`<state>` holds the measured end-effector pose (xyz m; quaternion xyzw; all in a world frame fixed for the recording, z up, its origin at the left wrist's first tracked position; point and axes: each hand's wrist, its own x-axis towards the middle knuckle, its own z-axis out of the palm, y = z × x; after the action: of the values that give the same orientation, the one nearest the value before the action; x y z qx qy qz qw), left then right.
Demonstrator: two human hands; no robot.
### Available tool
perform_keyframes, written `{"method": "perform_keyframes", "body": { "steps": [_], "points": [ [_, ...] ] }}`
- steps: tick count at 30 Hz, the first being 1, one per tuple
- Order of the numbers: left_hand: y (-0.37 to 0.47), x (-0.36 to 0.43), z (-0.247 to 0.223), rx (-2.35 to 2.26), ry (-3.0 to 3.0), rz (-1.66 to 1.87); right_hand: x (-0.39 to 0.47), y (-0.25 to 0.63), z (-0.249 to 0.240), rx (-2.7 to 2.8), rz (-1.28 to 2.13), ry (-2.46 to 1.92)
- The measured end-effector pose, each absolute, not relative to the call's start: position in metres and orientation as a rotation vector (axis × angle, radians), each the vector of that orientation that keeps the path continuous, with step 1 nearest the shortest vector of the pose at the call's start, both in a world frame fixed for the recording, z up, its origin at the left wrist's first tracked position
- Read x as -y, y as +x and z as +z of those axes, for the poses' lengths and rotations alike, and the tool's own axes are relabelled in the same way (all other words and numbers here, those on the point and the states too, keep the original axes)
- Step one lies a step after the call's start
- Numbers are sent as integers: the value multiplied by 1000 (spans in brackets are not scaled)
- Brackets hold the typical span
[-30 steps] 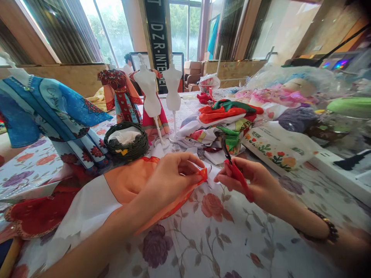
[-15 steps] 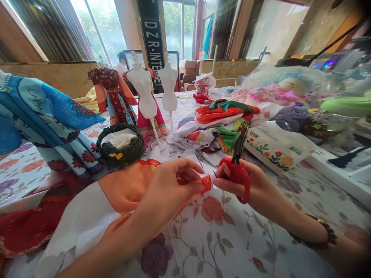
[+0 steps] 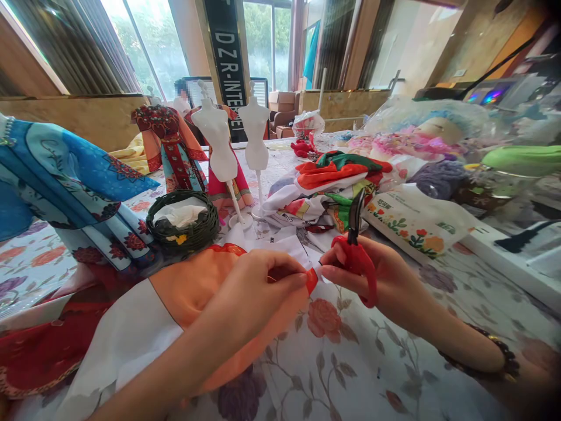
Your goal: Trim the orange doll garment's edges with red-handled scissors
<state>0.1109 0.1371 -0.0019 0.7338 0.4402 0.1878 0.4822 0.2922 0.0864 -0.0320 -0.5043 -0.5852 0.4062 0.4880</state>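
Observation:
My left hand [image 3: 267, 280] pinches the red-patterned edge of an orange and white fabric piece [image 3: 188, 286], which spreads left over the table. Facing it, my right hand [image 3: 381, 275] has red-handled scissors [image 3: 362, 266] hooked in its palm, their dark blades pointing up and away from the fabric. The thumb and forefinger of this hand meet close to the white tip of the fabric's edge; whether they grip it is hard to make out. A dark beaded bracelet [image 3: 504, 356] circles my right wrist.
White mannequins [image 3: 219, 140] stand behind a dark woven basket [image 3: 182, 219]. On the left are a blue dress [image 3: 79, 169] and red cloth [image 3: 52, 345]. Folded printed fabrics [image 3: 333, 175] lie ahead; a floral tissue pack [image 3: 416, 222] sits to the right. A person [image 3: 182, 93] is at the back.
The scissor blades have swung slightly left and more upright in my right hand. Both hands stay close together, and more of the orange fabric shows below my left forearm.

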Motion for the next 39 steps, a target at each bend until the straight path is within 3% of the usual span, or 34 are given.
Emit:
{"method": "perform_keyframes", "body": {
  "steps": [8, 15, 25, 39],
  "points": [
    [106, -145, 2, -1094, 1637, 611, -92, 300, -32, 1467, 1003, -1305],
    [95, -157, -4, -1031, 1596, 702, -88, 303, -32, 1575, 1578, -1257],
    [89, -155, 8, -1064, 1540, 670, -90, 315, -40, 1736, 1390, -1433],
    [99, -134, 22, -1140, 1696, 746, -87, 314, -42, 1598, 1694, -1203]
  ]
}}
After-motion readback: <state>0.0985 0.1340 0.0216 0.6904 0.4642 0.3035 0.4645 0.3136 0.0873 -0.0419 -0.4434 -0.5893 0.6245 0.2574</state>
